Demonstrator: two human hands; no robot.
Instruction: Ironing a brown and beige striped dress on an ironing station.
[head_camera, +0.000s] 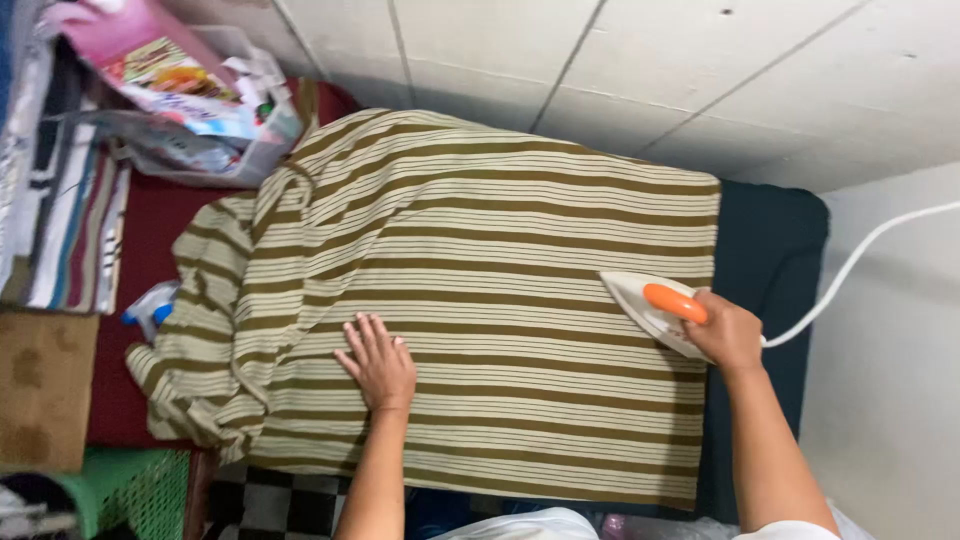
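Surroundings: left side and far edge

Spray bottle (150, 310) on red cloth (150, 230); clear bag (190, 90) of packets; folded fabrics (60, 200); cardboard (40, 390); green basket (130, 490).

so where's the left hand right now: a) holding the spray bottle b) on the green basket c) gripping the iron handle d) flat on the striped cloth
d: the left hand lies palm down, fingers spread, on the striped cloth, while the right hand grips the orange handle of the iron at the cloth's right edge.

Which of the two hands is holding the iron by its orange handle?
The right hand grips the iron. The left hand lies flat, fingers spread, on the striped shirt.
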